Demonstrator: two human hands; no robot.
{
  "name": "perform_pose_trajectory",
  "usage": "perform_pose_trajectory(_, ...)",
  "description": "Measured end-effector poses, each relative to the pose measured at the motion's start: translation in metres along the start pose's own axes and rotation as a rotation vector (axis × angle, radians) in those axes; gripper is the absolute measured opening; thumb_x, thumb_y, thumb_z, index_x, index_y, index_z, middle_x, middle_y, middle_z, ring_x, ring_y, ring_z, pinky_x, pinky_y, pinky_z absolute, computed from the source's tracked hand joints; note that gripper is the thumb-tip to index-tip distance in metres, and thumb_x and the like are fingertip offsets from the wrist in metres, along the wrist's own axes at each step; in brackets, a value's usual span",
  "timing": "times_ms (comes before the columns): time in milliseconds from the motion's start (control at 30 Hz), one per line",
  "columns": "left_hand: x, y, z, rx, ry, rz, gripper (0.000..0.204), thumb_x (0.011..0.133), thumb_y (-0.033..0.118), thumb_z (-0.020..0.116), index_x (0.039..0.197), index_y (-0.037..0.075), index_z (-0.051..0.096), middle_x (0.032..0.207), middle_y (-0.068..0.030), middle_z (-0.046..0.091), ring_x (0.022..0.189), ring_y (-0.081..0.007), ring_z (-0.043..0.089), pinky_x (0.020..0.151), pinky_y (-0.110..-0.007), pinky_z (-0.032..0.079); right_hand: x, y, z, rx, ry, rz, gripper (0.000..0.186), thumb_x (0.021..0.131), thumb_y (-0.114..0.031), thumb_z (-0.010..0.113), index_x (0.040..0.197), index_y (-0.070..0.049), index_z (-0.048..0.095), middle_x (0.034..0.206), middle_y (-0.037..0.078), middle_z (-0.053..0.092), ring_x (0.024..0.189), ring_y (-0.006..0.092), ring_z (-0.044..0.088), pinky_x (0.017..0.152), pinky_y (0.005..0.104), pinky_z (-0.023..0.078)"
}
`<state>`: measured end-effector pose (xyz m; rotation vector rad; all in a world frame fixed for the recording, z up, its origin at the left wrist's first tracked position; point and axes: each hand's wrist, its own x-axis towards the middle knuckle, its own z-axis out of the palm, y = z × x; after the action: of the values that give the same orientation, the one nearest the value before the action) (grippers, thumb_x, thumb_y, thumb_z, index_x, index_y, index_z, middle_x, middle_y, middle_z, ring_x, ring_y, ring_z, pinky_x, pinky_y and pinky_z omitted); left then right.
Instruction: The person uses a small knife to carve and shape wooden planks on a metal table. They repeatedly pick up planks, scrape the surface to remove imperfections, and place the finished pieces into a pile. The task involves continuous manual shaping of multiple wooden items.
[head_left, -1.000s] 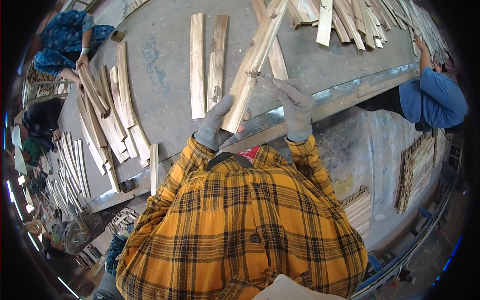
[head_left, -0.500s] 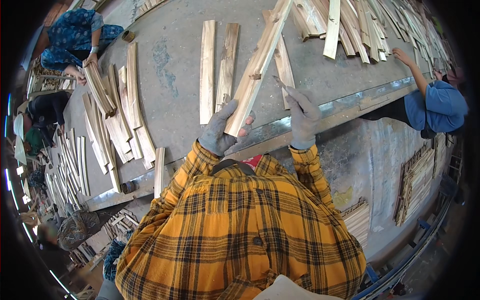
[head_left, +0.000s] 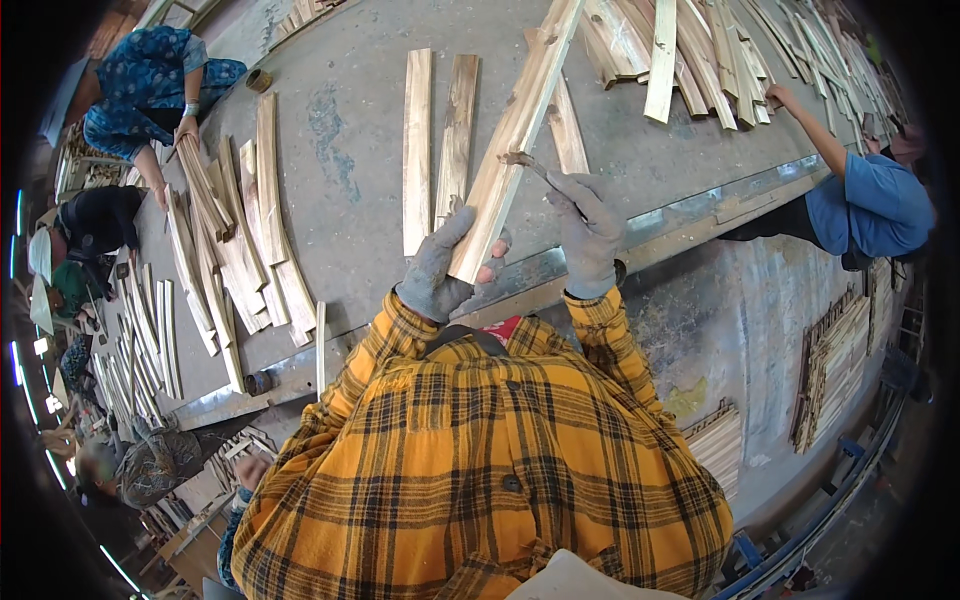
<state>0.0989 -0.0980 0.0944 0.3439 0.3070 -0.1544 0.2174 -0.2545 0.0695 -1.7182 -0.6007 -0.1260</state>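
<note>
Gloved in grey with bare fingertips showing, my left hand [head_left: 440, 265] grips the lower end of a long pale wooden slat [head_left: 514, 130], held slanting up to the right over the grey table [head_left: 335, 230]. My right hand [head_left: 585, 225], also gloved, is closed on a thin tool [head_left: 550, 181]; its brown-smeared tip is at a dark knot on the slat's right part. Just left of the held slat lie two loose slats [head_left: 417, 150], and a third [head_left: 568, 135] lies partly under it.
Piled slats [head_left: 700, 60] cover the back right; more [head_left: 270, 240] lie at left. A co-worker in blue patterned clothing [head_left: 150, 85] handles slats at upper left. Another in a blue shirt [head_left: 880, 205] reaches over the right edge. A small tin [head_left: 260, 80] sits near the back left.
Since half a second ago my right hand has moved left and upward, bringing the tool's tip back onto the slat's knot. The right co-worker's hand has moved left toward the piled slats.
</note>
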Motion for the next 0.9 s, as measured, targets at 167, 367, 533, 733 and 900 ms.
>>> perform_pose_trajectory(167,0.000,-0.001,0.004,-0.040,-0.007,0.002,0.040,0.100,0.033,0.043,0.122,0.000,0.040,0.083,-0.0145,0.054,0.055,-0.0153,0.054,0.045,-0.020,0.049,0.002,0.002,0.006,0.051,0.074,0.037,0.029,0.077,0.006,0.069,0.104,-0.005,0.070,0.091,0.006,0.063,0.074,0.0128,0.059,0.064,0.0235,0.047)
perform_pose_trajectory(367,0.002,-0.001,0.009,-0.077,0.064,-0.029,0.038,0.102,0.033,0.035,0.125,0.002,0.038,0.082,-0.0111,0.050,0.052,-0.0112,0.051,0.037,-0.021,0.040,0.001,-0.006,0.002,0.031,0.000,0.003,0.030,0.076,0.006,0.069,0.104,-0.005,0.070,0.090,0.006,0.062,0.073,0.0133,0.058,0.063,0.0237,0.045)
perform_pose_trajectory(533,0.000,0.000,0.007,-0.110,0.042,-0.012,0.037,0.102,0.033,0.035,0.123,0.003,0.039,0.082,-0.0098,0.048,0.053,-0.0104,0.048,0.037,-0.020,0.040,0.003,-0.008,-0.003,0.062,-0.008,0.032,0.030,0.076,0.006,0.069,0.104,-0.005,0.070,0.089,0.006,0.062,0.074,0.0144,0.058,0.064,0.0243,0.046)
perform_pose_trajectory(733,-0.002,-0.001,0.011,-0.142,0.017,-0.037,0.036,0.102,0.033,0.035,0.123,0.004,0.040,0.080,-0.0092,0.048,0.051,-0.0099,0.047,0.037,-0.020,0.039,0.009,-0.003,0.004,0.039,0.045,0.039,0.029,0.077,0.005,0.069,0.104,-0.005,0.070,0.090,0.007,0.062,0.073,0.0145,0.058,0.063,0.0242,0.046)
perform_pose_trajectory(900,-0.001,-0.001,0.011,-0.052,0.074,-0.032,0.037,0.102,0.033,0.035,0.126,0.005,0.039,0.081,-0.0099,0.049,0.051,-0.0108,0.048,0.037,-0.021,0.039,0.011,0.002,0.003,-0.008,0.072,0.032,0.030,0.077,0.005,0.069,0.105,-0.006,0.070,0.089,0.006,0.061,0.073,0.0150,0.058,0.063,0.0245,0.045)
